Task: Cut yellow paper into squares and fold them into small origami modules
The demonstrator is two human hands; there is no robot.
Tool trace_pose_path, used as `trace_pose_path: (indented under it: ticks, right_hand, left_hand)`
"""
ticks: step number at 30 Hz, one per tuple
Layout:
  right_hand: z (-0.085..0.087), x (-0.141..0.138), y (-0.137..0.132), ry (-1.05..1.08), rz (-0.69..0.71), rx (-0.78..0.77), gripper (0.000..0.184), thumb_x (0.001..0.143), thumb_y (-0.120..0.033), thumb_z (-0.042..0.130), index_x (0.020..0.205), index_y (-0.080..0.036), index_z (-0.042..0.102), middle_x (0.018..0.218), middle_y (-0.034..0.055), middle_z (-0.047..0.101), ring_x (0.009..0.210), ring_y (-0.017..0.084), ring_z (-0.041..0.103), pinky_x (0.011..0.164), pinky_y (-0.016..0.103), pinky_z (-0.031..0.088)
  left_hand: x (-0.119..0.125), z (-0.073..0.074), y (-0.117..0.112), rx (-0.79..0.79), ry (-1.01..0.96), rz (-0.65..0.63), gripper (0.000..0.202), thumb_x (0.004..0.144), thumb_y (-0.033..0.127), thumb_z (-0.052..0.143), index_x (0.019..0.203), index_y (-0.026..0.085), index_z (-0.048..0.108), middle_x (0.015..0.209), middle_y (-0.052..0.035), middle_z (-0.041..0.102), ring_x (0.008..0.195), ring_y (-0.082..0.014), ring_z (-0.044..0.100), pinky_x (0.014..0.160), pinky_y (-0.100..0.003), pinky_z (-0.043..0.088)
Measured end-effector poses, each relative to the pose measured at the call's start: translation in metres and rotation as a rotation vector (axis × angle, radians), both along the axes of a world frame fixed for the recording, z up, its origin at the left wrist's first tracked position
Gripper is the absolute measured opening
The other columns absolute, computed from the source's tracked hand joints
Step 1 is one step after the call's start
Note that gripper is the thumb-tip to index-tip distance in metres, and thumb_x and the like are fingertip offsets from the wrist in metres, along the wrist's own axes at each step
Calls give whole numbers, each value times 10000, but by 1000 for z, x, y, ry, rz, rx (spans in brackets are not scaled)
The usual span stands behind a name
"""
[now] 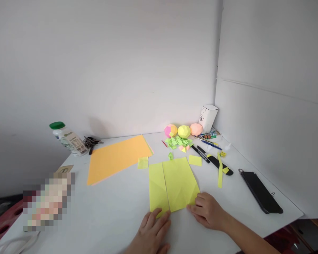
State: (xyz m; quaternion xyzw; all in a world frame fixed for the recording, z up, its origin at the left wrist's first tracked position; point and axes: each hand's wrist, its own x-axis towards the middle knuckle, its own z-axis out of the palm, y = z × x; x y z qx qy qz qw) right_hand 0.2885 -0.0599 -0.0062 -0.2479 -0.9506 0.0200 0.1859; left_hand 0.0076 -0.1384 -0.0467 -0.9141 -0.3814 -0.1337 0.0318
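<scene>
Yellow paper (180,185) lies flat at the near middle of the white table (108,215); a line divides it lengthwise, fold or cut not determinable. Hands are apart. Left hand (151,231): fingers spread, fingertips on the paper's near left edge. Right hand (208,211): fingers bent at its near right corner; whether they pinch it cannot be told. Orange sheet (118,160) sits far left; black phone (261,192), right; folded green pieces (178,141), far side.

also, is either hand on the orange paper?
No, the left hand and right hand are both at the near edge of the yellow paper, apart from the orange paper.
</scene>
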Motion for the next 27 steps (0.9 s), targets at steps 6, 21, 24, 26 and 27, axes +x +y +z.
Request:
trace_pose_path:
  ticks: [6, 21, 24, 26, 27]
  right_hand:
    - [13, 1, 4, -38, 32, -77, 222, 896, -179, 423, 812, -186, 628, 623, 25, 542, 582, 146, 419, 559, 285, 294]
    - [14, -11, 41, 69, -70, -122, 233, 861, -169, 456, 1045, -173, 600, 1031, 126, 572, 1006, 248, 519, 853, 418, 478]
    - [15, -8, 39, 39, -101, -197, 207, 841, -184, 487, 997, -181, 623, 1091, 131, 569, 1060, 262, 511, 883, 427, 473]
    - [18, -7, 39, 3, -113, -226, 221, 836, -210, 512, 1020, -172, 628, 1201, 145, 541, 1161, 286, 461, 946, 455, 437]
    - [18, -6, 40, -22, -112, -238, 248, 838, -233, 525, 1055, -165, 623, 1270, 151, 509, 1225, 300, 411, 989, 475, 400]
  left_hand:
    - [-1, -22, 9, 251, -31, -20, 267, 877, 403, 514, 1068, 242, 609, 1249, -29, 592, 1080, -271, 508, 835, -375, 421]
    - [26, -35, 26, 648, -278, 147, 99, 842, 290, 572, 809, 252, 657, 1409, 80, 444, 1348, -316, 292, 1134, -507, 184]
    - [29, -43, 27, 648, -363, 177, 135, 854, 259, 552, 758, 239, 645, 1425, 91, 420, 1354, -302, 284, 1140, -492, 183]
    - [23, -38, 25, 602, -283, 120, 124, 864, 287, 542, 845, 252, 659, 1428, 65, 421, 1349, -302, 295, 1138, -500, 180]
    - [18, -33, 24, 567, -213, 80, 143, 870, 311, 536, 916, 259, 661, 1426, 47, 426, 1341, -303, 311, 1134, -507, 186]
